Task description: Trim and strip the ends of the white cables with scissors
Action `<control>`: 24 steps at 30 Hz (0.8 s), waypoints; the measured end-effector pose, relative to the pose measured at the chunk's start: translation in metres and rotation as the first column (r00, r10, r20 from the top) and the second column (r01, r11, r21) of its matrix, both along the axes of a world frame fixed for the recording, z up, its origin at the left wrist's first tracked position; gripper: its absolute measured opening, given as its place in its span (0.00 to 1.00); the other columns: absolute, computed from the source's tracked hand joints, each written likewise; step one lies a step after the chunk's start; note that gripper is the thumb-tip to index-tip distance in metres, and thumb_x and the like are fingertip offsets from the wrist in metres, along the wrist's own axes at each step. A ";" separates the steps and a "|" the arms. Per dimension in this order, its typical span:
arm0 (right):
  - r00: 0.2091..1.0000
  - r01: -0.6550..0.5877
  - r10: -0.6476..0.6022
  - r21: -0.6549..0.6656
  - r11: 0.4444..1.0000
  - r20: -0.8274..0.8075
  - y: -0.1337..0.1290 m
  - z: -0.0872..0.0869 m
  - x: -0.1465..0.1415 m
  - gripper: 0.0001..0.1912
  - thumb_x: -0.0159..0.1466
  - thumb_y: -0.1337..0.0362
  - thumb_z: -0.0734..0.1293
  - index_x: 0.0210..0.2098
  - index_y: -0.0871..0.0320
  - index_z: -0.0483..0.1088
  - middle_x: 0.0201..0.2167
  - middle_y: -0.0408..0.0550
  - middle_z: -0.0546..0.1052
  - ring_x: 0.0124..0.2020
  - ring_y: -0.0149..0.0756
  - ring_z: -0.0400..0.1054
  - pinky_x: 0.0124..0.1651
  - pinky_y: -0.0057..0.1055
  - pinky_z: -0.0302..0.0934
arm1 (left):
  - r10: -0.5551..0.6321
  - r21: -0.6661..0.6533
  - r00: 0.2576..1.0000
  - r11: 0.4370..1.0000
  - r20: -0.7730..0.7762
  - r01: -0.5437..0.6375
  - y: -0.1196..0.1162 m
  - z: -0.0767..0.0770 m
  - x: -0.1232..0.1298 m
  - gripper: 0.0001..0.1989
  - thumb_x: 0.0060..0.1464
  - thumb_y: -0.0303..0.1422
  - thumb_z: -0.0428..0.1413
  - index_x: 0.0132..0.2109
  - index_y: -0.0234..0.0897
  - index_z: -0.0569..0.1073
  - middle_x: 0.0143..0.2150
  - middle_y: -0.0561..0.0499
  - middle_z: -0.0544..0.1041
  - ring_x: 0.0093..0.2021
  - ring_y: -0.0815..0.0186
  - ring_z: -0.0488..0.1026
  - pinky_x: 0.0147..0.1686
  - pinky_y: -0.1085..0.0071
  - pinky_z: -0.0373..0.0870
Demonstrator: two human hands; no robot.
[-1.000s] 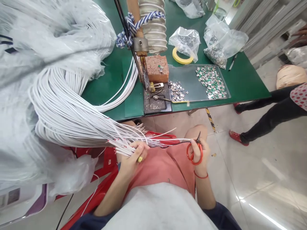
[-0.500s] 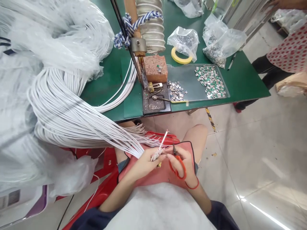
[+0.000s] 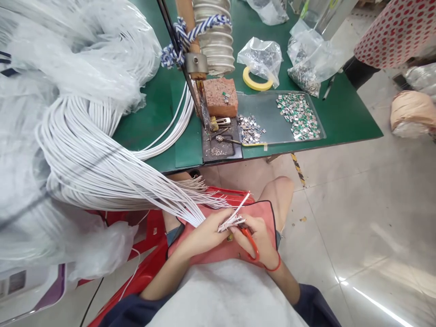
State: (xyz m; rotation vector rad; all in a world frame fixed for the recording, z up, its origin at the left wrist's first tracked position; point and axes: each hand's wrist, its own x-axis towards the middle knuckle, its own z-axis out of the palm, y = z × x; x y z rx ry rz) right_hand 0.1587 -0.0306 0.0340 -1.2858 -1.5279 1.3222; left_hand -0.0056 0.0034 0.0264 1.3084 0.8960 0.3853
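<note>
Over my lap, my left hand (image 3: 216, 227) is closed round the ends of a bundle of white cables (image 3: 163, 188). The cut tips fan out past its fingers, and one cable end (image 3: 243, 204) sticks up above the rest. My right hand (image 3: 259, 236) is against those tips, its fingers curled and holding a pair of scissors by the orange handles (image 3: 252, 245). The scissor blades are hidden behind the fingers and the cable ends. A pink cloth (image 3: 218, 254) with dark edging covers my lap beneath both hands.
On the green table (image 3: 350, 113) stand a soldering iron (image 3: 203, 104), a brick (image 3: 221, 97), a tray (image 3: 272, 106) of small metal connectors, yellow tape (image 3: 257, 85) and plastic bags (image 3: 260, 59). Plastic-wrapped cable coils (image 3: 102, 54) fill the left. A person in a dotted garment (image 3: 398, 36) is at upper right.
My right hand has moved slightly left, closer to the cable tips, and the scissor blades have gone out of sight. The raised cable end leans further right. The person at upper right has shifted.
</note>
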 end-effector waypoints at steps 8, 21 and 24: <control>0.997 -0.042 0.036 0.090 0.995 0.063 0.001 -0.003 0.004 0.06 0.62 0.67 0.64 0.28 0.60 0.69 0.18 0.38 0.64 0.18 0.25 0.54 0.22 0.22 0.53 | -0.035 -0.032 0.999 0.999 0.005 0.035 0.000 0.000 -0.002 0.01 0.55 0.27 0.50 0.35 0.35 0.67 0.31 0.54 0.70 0.32 0.68 0.66 0.33 0.74 0.65; 0.984 -0.147 0.118 0.232 0.962 0.134 0.003 -0.005 0.012 0.07 0.64 0.67 0.63 0.32 0.59 0.71 0.19 0.40 0.68 0.18 0.26 0.55 0.23 0.23 0.53 | -0.117 0.065 0.989 0.990 -0.091 0.123 0.000 -0.004 -0.002 0.07 0.47 0.20 0.49 0.32 0.35 0.68 0.30 0.56 0.72 0.30 0.70 0.67 0.31 0.76 0.61; 0.974 -0.188 0.149 0.241 0.952 0.169 0.003 -0.006 0.014 0.06 0.65 0.66 0.63 0.33 0.59 0.72 0.18 0.40 0.68 0.18 0.27 0.56 0.23 0.24 0.53 | -0.124 0.076 0.984 0.988 -0.131 0.134 -0.001 -0.004 -0.002 0.06 0.47 0.21 0.50 0.31 0.35 0.68 0.30 0.55 0.73 0.30 0.69 0.66 0.30 0.76 0.61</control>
